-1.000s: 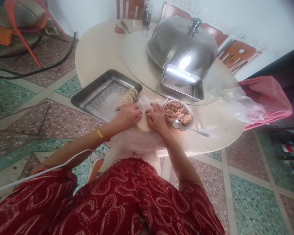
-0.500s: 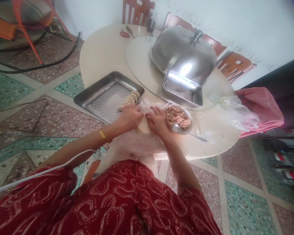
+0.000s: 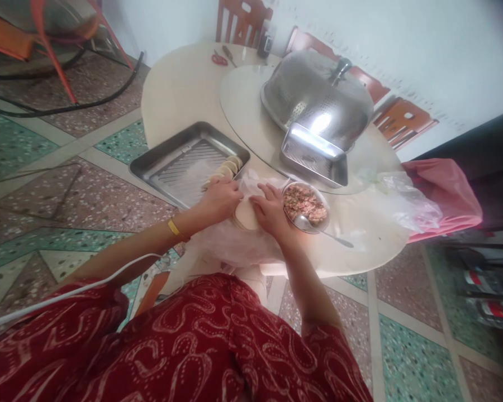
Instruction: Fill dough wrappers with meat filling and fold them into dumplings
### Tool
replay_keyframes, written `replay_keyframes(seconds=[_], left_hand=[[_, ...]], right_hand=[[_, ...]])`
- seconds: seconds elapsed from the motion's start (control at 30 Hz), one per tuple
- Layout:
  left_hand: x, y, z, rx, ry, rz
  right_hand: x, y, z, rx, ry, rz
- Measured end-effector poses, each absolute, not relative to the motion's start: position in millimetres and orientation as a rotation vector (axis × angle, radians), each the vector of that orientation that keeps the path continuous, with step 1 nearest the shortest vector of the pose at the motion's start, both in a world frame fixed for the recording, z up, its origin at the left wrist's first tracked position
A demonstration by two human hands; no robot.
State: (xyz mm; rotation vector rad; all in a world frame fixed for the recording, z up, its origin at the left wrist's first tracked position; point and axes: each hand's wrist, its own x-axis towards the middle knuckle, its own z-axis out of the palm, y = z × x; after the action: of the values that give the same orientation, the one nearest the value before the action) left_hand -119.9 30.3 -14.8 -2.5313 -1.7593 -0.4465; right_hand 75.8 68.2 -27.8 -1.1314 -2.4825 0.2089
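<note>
Round, pale dumpling wrappers (image 3: 246, 216) lie in a stack on a clear plastic bag, between my two hands. My left hand (image 3: 223, 200) is closed, its fingers bent together at the stack's upper left edge; what the fingertips pinch is partly hidden. On the right edge of the wrappers rests my right hand (image 3: 272, 212), thumb and fingers apart. Close to it stands a bowl of minced filling (image 3: 302, 202) with a metal spoon (image 3: 318, 228) leaning across its rim. Several folded dumplings (image 3: 226, 167) sit in a row along the right side of the metal tray (image 3: 163, 146).
A perforated metal dome cover (image 3: 318, 95) and a small rectangular pan (image 3: 314, 159) stand on the glass turntable (image 3: 238, 100). Red-handled scissors (image 3: 219, 58) lie at the far edge. A pink bag (image 3: 448, 195) hangs at the right. A white cable (image 3: 88, 287) crosses my left arm.
The view has shifted slightly. My hands stay over the wrappers, and a little more of the top wrapper shows between them.
</note>
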Motion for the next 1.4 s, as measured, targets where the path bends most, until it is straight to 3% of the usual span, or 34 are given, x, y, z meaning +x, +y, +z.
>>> replay_keyframes(seconds=[0.97,1.03,1.23,1.37,1.4], left_hand=[[-106.5,26.2,-3.9,-2.728,-1.717,-0.726],[-109.4,25.1,-2.9,-2.764,-1.771,-0.909],[-112.9,-16.2,6.9,-2.512,-2.154,-1.903],[-87.3,-33.0,-0.4,-2.4,-2.511,-2.855],[-78.7,-30.0,-1.7,-2.466,-2.546,-2.922]], right_hand=[[89.8,68.1,-21.7,-0.957,-2.434,0.211],[91.5,71.2,-18.0,-0.962,-2.418,0.294],[102.9,77.3,16.4,-1.004,-2.348,0.551],[106.8,86.6,41.4,-1.029,-2.31,0.528],[106.6,87.6,46.2,-1.025,-2.305,0.489]])
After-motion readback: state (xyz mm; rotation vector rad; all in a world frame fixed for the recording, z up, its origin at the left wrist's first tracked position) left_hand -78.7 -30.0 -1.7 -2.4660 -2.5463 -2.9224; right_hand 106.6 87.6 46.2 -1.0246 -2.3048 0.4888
